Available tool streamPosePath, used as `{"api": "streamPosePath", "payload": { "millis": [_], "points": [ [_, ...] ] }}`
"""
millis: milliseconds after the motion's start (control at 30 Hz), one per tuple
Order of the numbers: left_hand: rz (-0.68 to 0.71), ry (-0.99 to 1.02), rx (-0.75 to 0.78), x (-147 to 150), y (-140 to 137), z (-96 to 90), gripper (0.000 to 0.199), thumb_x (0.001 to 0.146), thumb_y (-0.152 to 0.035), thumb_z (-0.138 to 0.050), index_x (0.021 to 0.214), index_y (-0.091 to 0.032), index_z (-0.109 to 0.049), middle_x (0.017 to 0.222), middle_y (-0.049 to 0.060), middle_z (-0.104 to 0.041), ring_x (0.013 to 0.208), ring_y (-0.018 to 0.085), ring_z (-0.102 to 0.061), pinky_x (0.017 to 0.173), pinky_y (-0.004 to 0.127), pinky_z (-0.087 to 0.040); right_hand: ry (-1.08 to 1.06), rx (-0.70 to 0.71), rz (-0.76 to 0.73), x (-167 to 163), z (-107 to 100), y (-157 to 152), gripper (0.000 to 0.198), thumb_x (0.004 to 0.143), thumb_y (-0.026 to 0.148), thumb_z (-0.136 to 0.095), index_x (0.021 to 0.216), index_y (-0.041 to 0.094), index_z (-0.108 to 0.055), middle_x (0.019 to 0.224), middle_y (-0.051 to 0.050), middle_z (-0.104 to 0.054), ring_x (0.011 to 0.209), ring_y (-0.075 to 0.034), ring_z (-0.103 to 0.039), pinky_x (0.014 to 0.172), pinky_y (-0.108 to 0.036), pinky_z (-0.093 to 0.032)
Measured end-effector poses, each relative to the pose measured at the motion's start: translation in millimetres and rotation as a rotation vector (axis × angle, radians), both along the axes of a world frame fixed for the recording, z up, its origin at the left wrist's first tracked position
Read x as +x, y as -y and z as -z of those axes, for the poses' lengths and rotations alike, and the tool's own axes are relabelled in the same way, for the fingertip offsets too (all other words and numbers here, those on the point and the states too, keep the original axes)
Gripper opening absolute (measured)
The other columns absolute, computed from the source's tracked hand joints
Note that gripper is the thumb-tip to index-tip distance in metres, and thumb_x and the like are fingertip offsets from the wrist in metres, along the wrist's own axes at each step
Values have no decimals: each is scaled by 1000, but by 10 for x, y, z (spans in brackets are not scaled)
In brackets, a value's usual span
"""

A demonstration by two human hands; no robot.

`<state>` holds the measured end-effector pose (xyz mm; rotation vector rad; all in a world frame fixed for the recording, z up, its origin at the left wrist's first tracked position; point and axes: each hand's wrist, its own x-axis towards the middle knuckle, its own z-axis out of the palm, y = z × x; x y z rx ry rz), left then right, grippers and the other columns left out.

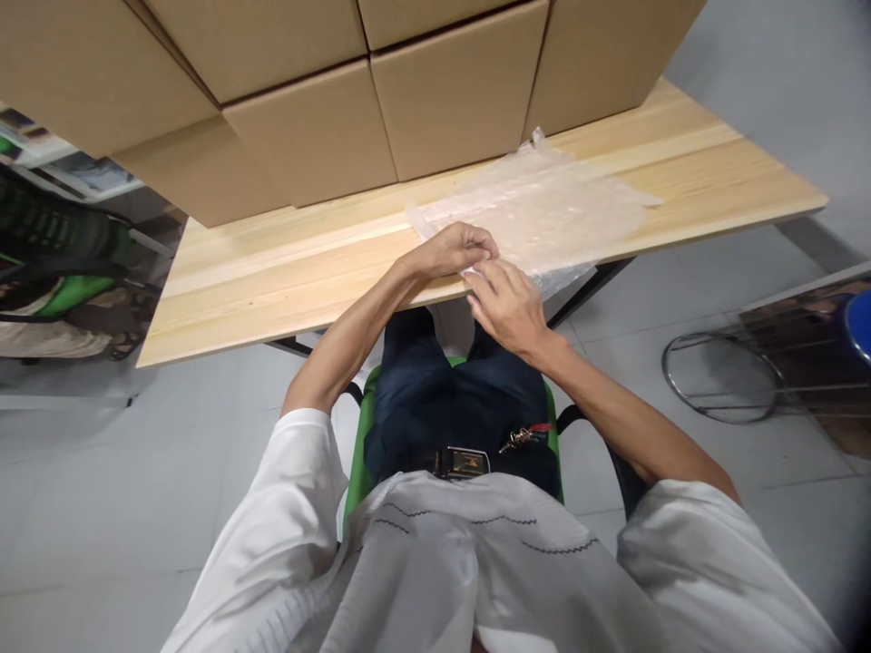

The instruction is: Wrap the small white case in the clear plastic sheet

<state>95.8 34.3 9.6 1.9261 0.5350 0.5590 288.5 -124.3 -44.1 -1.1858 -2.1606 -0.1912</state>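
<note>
A clear, crinkled plastic bag (558, 213) lies flat on the wooden table (272, 281), one corner hanging a little over the front edge. My left hand (457, 249) pinches the bag's near left edge with curled fingers. Close beside it, fingertips almost meeting, my right hand (507, 299) grips the same edge between thumb and fingers. Both hands are closed at the table's front edge, above my lap. The exact bit of plastic between the fingertips is mostly hidden.
Large cardboard boxes (313, 136) stand stacked along the back of the table. To the right on the floor are a round metal stool frame (725, 376) and a blue object (858, 325). At the left is a green and black chair (74, 281), with part of a person's leg nearby.
</note>
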Motion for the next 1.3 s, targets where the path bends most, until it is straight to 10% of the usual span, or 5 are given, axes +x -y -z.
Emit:
{"api": "streamPosePath", "payload": {
  "millis": [267, 900, 1300],
  "points": [
    [-165, 5, 75, 28, 9, 93, 34, 109, -50, -96, 126, -21, -93, 85, 2, -73, 92, 25, -78, 100, 45, -68, -161, -29, -69, 56, 70, -129, 52, 126, 20, -57, 173, 23, -81, 165, -23, -86, 150, -47, -79, 126, -75, -72],
    [-280, -113, 243, -852, 662, -46, 92, 111, -102, -74, 140, -17, -97, 142, 20, -97, 128, 35, -91, 120, 49, -72, -52, 11, -317, -108, 100, -309, 56, 119, 7, -55, 164, 22, -84, 160, -21, -88, 152, -39, -81, 124, -64, -77],
    [-404, -260, 457, -873, 1137, -54, 62, 131, -68, -56, 148, -21, -93, 146, 19, -95, 138, 35, -88, 129, 53, -69, -18, 87, -282, -117, 172, -322, 47, 120, 13, -58, 153, 22, -90, 154, -21, -93, 133, -37, -90, 114, -59, -78]
  ]
}}
